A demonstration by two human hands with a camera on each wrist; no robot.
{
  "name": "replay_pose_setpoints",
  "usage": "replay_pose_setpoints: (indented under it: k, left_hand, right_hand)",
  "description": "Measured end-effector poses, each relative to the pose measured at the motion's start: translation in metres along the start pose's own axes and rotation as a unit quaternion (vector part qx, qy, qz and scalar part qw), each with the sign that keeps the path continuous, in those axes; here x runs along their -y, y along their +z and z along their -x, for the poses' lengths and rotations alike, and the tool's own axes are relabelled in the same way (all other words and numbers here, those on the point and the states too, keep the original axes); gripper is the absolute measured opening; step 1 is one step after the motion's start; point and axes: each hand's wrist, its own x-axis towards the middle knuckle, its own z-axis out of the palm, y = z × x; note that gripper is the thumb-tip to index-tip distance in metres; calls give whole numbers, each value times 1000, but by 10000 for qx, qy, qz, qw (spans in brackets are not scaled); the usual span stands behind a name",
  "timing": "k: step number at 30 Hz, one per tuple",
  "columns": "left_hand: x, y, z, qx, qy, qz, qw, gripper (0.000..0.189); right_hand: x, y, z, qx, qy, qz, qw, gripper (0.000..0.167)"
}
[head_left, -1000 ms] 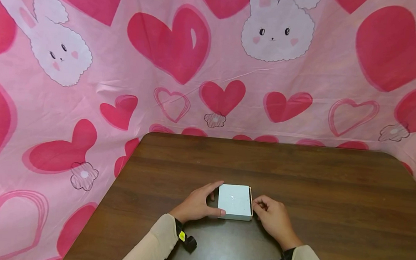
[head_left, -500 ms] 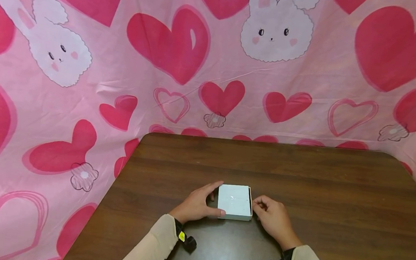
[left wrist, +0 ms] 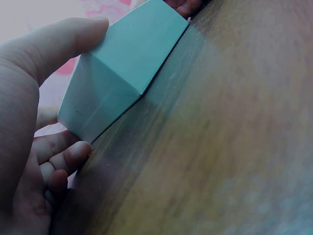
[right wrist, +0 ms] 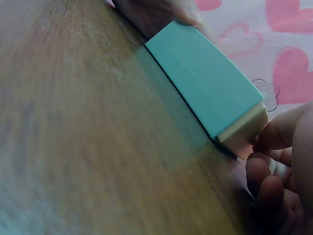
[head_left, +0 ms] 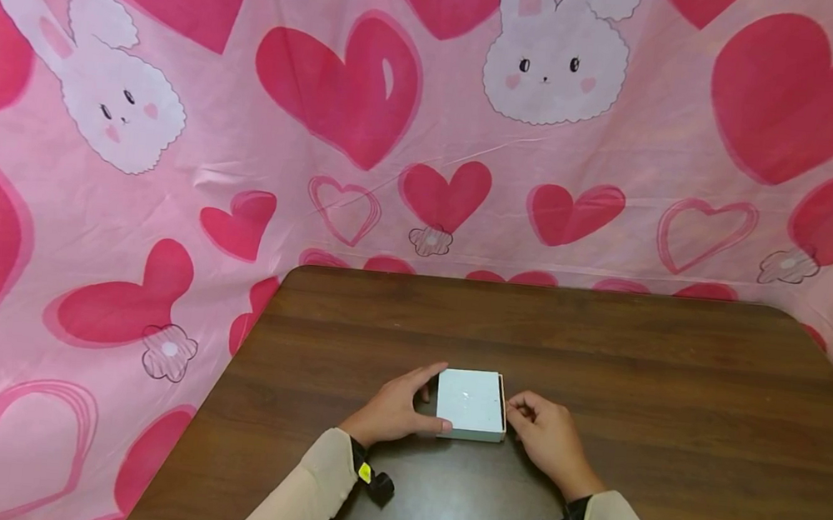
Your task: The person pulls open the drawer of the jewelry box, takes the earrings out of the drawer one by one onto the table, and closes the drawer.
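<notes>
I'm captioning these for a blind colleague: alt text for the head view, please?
A person's left hand grips a pale box on a brown table, while the right hand pinches at its right end. Behind hangs pink fabric with hearts and rabbits.

A shallow, square box [head_left: 467,403] lies flat on the tabletop [head_left: 604,345], its top nearly white with small glints, its sides blue-green. At its right end in the head view, a cream tray [right wrist: 244,128] juts slightly from the cover [right wrist: 203,78], a thin dark gap showing inside the tray's edge.
</notes>
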Motion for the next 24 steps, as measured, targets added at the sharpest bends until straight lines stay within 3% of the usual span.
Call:
replay_pose_setpoints:
  k: [24]
  left_hand:
    - [0,1,0,10,-29,54,10000,93]
  right_hand:
    - [2,-1,0,-5,24,-51,10000,8]
